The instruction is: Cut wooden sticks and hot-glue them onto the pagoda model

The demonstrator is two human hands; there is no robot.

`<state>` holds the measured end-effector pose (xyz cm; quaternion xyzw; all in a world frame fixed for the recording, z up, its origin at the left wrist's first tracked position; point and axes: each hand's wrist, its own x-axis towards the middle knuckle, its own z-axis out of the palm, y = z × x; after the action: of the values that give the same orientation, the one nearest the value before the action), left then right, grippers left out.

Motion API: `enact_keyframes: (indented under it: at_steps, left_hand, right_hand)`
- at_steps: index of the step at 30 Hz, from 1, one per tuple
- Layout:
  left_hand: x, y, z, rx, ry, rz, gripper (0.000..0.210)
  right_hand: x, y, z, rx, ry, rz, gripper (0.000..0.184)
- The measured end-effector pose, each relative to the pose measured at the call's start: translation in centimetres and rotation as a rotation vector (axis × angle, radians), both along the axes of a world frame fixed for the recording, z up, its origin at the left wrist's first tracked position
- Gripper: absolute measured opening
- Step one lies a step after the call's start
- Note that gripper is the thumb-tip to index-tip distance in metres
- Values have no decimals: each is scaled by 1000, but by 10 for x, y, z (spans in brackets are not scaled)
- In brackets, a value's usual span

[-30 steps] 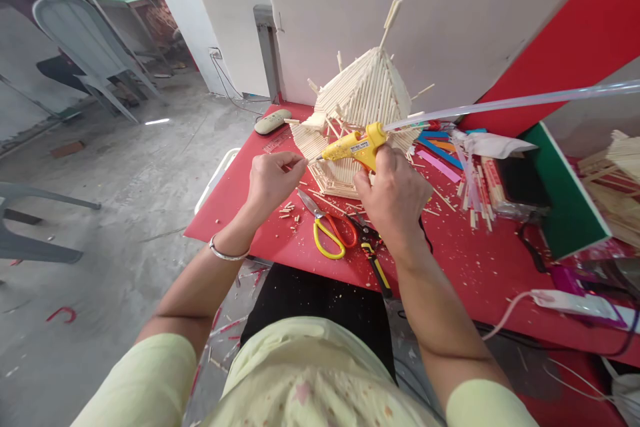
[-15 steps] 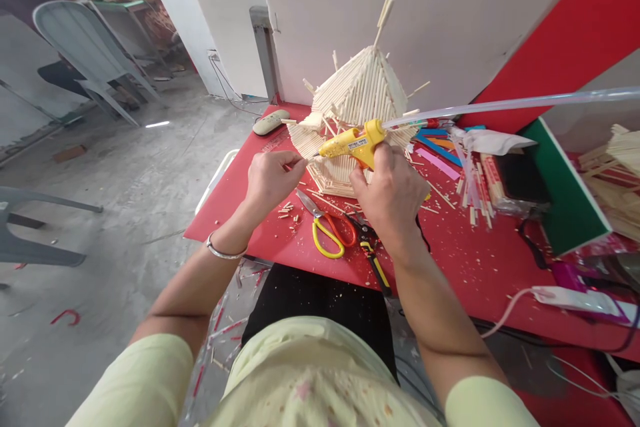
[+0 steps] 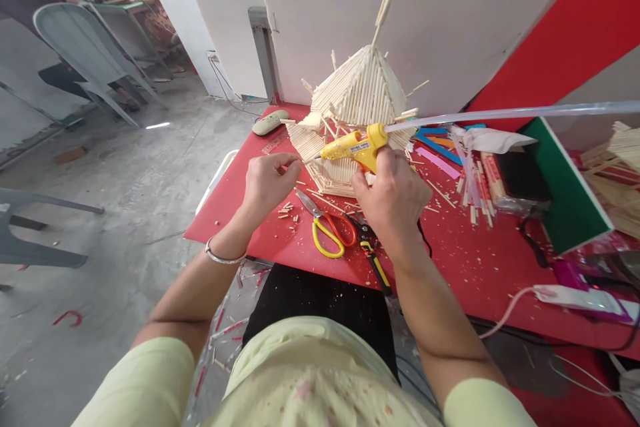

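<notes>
My right hand [image 3: 393,197] is closed around the grip of a yellow glue gun [image 3: 350,145], from whose back a long clear glue stick [image 3: 500,116] runs off to the right. The gun's nozzle points left, at the fingertips of my left hand [image 3: 273,179]. Those fingers pinch a small thin wooden stick [image 3: 308,161], mostly hidden, with its end by the nozzle. Just behind the gun stands a model house of wooden sticks [image 3: 357,90] with a pointed roof; the gun covers part of its front.
On the red table [image 3: 235,213] lie scissors [image 3: 327,227], black-and-yellow cutters [image 3: 374,257], a computer mouse [image 3: 271,123] and cut stick bits. Bundled sticks [image 3: 477,190] and a green board [image 3: 565,193] are at right. A power strip [image 3: 575,298] sits near the right edge.
The glue stick's far end has dipped as the glue gun tilted slightly. My left hand has shifted a little to the left, its fingertips slightly farther from the nozzle.
</notes>
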<state>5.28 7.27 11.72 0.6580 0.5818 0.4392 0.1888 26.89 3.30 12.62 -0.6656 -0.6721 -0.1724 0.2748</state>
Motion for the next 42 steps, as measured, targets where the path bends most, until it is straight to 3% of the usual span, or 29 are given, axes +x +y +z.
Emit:
enact_keyframes:
  at_steps: [13, 27, 35, 39, 42]
  left_hand:
    - [1, -2, -2, 41, -4, -31, 22]
    - [1, -1, -2, 35, 6, -21, 23]
    - [-4, -3, -3, 52, -43, 17, 22]
    - [-10, -13, -13, 91, -145, 76, 21]
    - [-7, -30, -33, 135, -280, 121, 23]
  right_hand:
    - [-2, 1, -1, 52, 43, 35, 38]
    - [-1, 1, -1, -39, 43, 8, 43]
    - [4, -3, -2, 53, 18, -24, 49]
    - [18, -26, -11, 87, 65, -76, 63]
    - [32, -55, -27, 72, 135, -152, 58]
